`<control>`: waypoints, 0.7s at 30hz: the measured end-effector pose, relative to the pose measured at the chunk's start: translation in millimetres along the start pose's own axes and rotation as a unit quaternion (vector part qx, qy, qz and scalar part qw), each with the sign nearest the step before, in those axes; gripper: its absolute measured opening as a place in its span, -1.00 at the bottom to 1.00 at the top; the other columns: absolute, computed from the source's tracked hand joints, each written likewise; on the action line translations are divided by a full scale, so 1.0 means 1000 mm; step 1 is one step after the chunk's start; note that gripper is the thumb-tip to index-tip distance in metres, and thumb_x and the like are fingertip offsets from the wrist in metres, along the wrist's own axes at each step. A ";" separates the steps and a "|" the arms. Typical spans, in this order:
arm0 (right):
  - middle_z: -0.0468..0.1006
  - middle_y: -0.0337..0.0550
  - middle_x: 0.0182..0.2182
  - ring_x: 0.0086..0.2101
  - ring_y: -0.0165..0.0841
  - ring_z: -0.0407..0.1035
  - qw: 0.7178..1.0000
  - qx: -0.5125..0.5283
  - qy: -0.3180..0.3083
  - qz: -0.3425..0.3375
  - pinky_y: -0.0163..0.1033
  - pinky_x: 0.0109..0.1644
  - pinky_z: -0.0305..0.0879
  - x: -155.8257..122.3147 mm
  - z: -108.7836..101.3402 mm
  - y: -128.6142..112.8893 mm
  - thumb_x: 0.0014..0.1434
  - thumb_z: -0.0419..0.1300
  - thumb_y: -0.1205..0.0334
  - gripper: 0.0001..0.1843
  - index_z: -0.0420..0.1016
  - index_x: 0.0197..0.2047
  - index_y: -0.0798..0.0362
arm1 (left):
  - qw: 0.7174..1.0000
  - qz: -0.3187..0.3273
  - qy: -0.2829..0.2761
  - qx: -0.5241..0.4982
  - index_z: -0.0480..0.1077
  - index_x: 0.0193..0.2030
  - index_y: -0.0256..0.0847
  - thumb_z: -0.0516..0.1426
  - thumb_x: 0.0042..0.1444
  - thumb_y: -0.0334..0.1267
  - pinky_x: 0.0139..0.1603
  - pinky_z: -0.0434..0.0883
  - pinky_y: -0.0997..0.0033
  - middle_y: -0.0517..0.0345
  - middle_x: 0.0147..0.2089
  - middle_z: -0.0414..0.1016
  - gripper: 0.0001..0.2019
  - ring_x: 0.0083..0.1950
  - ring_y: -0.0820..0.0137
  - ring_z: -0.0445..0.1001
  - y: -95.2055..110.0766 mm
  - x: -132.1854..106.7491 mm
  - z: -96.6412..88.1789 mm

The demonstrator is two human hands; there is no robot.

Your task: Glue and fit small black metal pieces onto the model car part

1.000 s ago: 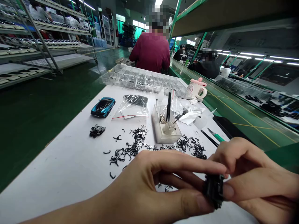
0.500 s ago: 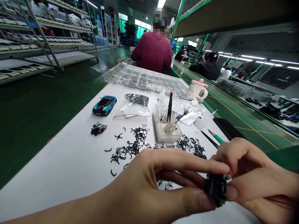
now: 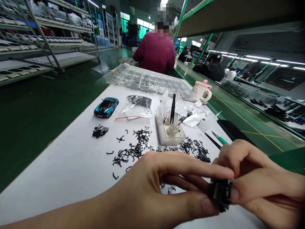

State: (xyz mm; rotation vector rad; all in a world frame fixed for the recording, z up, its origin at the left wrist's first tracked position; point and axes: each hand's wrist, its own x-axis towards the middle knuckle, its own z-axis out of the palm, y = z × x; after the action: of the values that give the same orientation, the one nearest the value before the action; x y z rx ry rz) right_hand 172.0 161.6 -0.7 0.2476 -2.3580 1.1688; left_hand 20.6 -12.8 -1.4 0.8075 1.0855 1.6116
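Between thumb and fingers, my left hand (image 3: 166, 181) grips a small black plastic part (image 3: 220, 194) with a blocky, detailed shape. My right hand (image 3: 257, 178) presses against the part's right side with its thumb and bent fingers; whether a smaller piece sits in that pinch is hidden. On the white table behind my hands lie many small curved black pieces (image 3: 137, 149), with tiny silvery bits among them. A similar black and silver part (image 3: 100, 130) rests at the left, near a blue model car (image 3: 106, 107).
A holder (image 3: 169, 138) with upright tweezers and a small bottle stands mid-table. Behind it are a clear zip bag (image 3: 135, 106), a divided clear tray (image 3: 143, 79) and a pink-lidded mug (image 3: 201, 91). Green-handled tweezers (image 3: 220, 139) lie right. A person in maroon (image 3: 156, 52) sits ahead.
My right hand's thumb and fingers have shifted slightly against the black part. My left hand keeps its hold in nearly the same place.
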 end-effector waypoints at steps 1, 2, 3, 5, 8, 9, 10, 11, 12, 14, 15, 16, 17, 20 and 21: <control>0.30 -0.16 -0.35 -0.36 -0.38 0.40 1.000 -0.002 0.000 -0.001 -0.42 -0.38 0.48 0.000 0.000 0.000 0.32 0.32 0.23 -0.92 0.65 -0.16 -0.15 | 1.000 0.000 -0.004 0.000 0.69 -0.14 0.04 0.40 0.07 -0.41 -0.08 0.54 0.63 0.27 -0.16 0.69 -0.74 -0.14 0.47 0.65 0.000 0.000 0.000; 0.31 -0.16 -0.34 -0.36 -0.38 0.40 1.000 -0.001 -0.003 -0.001 -0.42 -0.37 0.48 0.001 0.000 0.000 0.32 0.31 0.25 -0.91 0.65 -0.16 -0.15 | 1.000 0.000 -0.006 0.000 0.69 -0.14 0.05 0.40 0.07 -0.42 -0.08 0.54 0.64 0.27 -0.16 0.69 -0.74 -0.14 0.47 0.65 -0.001 0.000 0.000; 0.30 -0.16 -0.34 -0.35 -0.38 0.40 1.000 0.004 -0.008 0.001 -0.43 -0.36 0.48 0.002 -0.001 0.000 0.32 0.31 0.27 -0.89 0.65 -0.15 -0.14 | 1.000 0.001 -0.009 -0.002 0.69 -0.14 0.05 0.40 0.07 -0.41 -0.08 0.53 0.64 0.27 -0.17 0.69 -0.74 -0.14 0.48 0.65 -0.001 -0.001 0.000; 0.30 -0.16 -0.33 -0.34 -0.38 0.40 1.000 0.015 -0.020 0.006 -0.43 -0.33 0.48 0.003 -0.002 0.000 0.30 0.32 0.32 -0.86 0.65 -0.14 -0.13 | 1.000 -0.002 -0.003 -0.009 0.69 -0.14 0.05 0.40 0.07 -0.41 -0.07 0.53 0.65 0.29 -0.16 0.69 -0.74 -0.14 0.48 0.65 -0.002 -0.001 0.001; 0.32 -0.18 -0.33 -0.35 -0.41 0.42 1.000 0.015 -0.013 0.002 -0.44 -0.33 0.48 0.005 -0.002 -0.002 0.30 0.32 0.33 -0.88 0.65 -0.15 -0.09 | 1.000 -0.013 0.007 -0.018 0.69 -0.14 0.05 0.42 0.05 -0.38 -0.09 0.53 0.66 0.31 -0.19 0.69 -0.74 -0.16 0.50 0.65 -0.003 -0.001 0.002; 0.33 -0.18 -0.33 -0.36 -0.43 0.43 1.000 0.011 -0.010 0.000 -0.45 -0.34 0.47 0.006 -0.001 -0.002 0.31 0.32 0.34 -0.89 0.65 -0.17 -0.07 | 1.000 -0.019 0.009 -0.020 0.69 -0.13 0.04 0.43 0.05 -0.35 -0.09 0.53 0.67 0.32 -0.21 0.69 -0.75 -0.16 0.51 0.64 -0.003 -0.001 0.003; 0.34 -0.19 -0.34 -0.37 -0.45 0.44 1.000 0.007 -0.005 -0.002 -0.47 -0.36 0.46 0.007 0.000 -0.003 0.31 0.32 0.34 -0.90 0.65 -0.18 -0.06 | 0.999 -0.027 0.010 -0.023 0.69 -0.13 0.05 0.43 0.05 -0.33 -0.09 0.52 0.68 0.33 -0.21 0.68 -0.76 -0.16 0.51 0.64 -0.003 -0.001 0.003; 0.35 -0.20 -0.34 -0.39 -0.46 0.44 1.000 0.004 -0.001 -0.003 -0.48 -0.38 0.45 0.007 0.001 -0.004 0.31 0.32 0.33 -0.91 0.65 -0.20 -0.05 | 0.999 -0.036 0.008 -0.026 0.69 -0.13 0.05 0.43 0.06 -0.31 -0.09 0.52 0.69 0.34 -0.22 0.68 -0.77 -0.16 0.52 0.64 -0.003 -0.002 0.003; 0.36 -0.20 -0.35 -0.39 -0.46 0.44 1.000 0.002 0.001 -0.005 -0.48 -0.40 0.45 0.008 0.002 -0.004 0.31 0.32 0.33 -0.91 0.65 -0.20 -0.05 | 0.998 -0.048 0.006 -0.031 0.69 -0.13 0.06 0.42 0.07 -0.30 -0.10 0.51 0.71 0.36 -0.22 0.68 -0.78 -0.15 0.54 0.64 -0.002 -0.002 0.003; 0.36 -0.20 -0.39 -0.39 -0.42 0.44 1.000 0.003 0.015 -0.006 -0.45 -0.40 0.45 0.010 0.004 -0.004 0.31 0.33 0.30 -0.93 0.65 -0.21 -0.06 | 0.996 -0.070 -0.004 -0.052 0.69 -0.14 0.07 0.42 0.08 -0.28 -0.09 0.50 0.75 0.39 -0.21 0.69 -0.80 -0.14 0.56 0.64 -0.002 -0.003 0.004; 0.36 -0.20 -0.40 -0.39 -0.41 0.44 1.000 0.008 0.020 -0.004 -0.44 -0.39 0.46 0.010 0.006 -0.004 0.30 0.34 0.29 -0.94 0.65 -0.21 -0.06 | 0.994 -0.080 -0.007 -0.069 0.69 -0.14 0.08 0.43 0.08 -0.27 -0.08 0.49 0.76 0.41 -0.21 0.69 -0.79 -0.14 0.57 0.65 -0.001 -0.003 0.004; 0.37 -0.20 -0.41 -0.39 -0.42 0.44 1.000 0.016 0.026 0.000 -0.45 -0.39 0.46 0.011 0.007 -0.004 0.28 0.36 0.29 -0.96 0.65 -0.23 -0.06 | 0.992 -0.088 -0.008 -0.088 0.68 -0.14 0.08 0.44 0.06 -0.25 -0.07 0.50 0.75 0.41 -0.21 0.69 -0.79 -0.13 0.57 0.65 -0.002 -0.004 0.004; 0.39 -0.20 -0.42 -0.40 -0.43 0.43 0.999 0.026 0.033 0.005 -0.46 -0.38 0.46 0.012 0.008 -0.004 0.28 0.37 0.27 -0.97 0.65 -0.24 -0.04 | 0.989 -0.095 -0.007 -0.109 0.68 -0.14 0.08 0.45 0.05 -0.24 -0.06 0.50 0.75 0.41 -0.21 0.70 -0.78 -0.14 0.57 0.65 -0.002 -0.004 0.005; 0.45 -0.22 -0.43 -0.41 -0.47 0.44 0.997 0.051 0.045 0.027 -0.52 -0.37 0.46 0.012 0.011 -0.005 0.30 0.36 0.22 -0.91 0.64 -0.28 -0.04 | 0.983 -0.104 -0.006 -0.152 0.68 -0.15 0.05 0.46 0.01 -0.24 -0.06 0.51 0.74 0.41 -0.20 0.71 -0.77 -0.15 0.58 0.66 -0.004 -0.003 0.006; 0.46 -0.24 -0.43 -0.42 -0.48 0.44 0.997 0.057 0.051 0.033 -0.52 -0.36 0.46 0.012 0.012 -0.005 0.30 0.37 0.19 -0.90 0.64 -0.29 -0.05 | 0.982 -0.101 -0.009 -0.159 0.68 -0.17 0.03 0.46 0.02 -0.26 -0.07 0.51 0.76 0.40 -0.20 0.71 -0.78 -0.15 0.59 0.66 -0.005 -0.002 0.005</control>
State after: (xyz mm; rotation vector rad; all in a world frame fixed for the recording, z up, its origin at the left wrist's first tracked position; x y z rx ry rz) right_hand 159.8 149.7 3.2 0.1468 -2.2293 1.3182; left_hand 27.7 -12.8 -4.2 0.4829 0.8387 1.5485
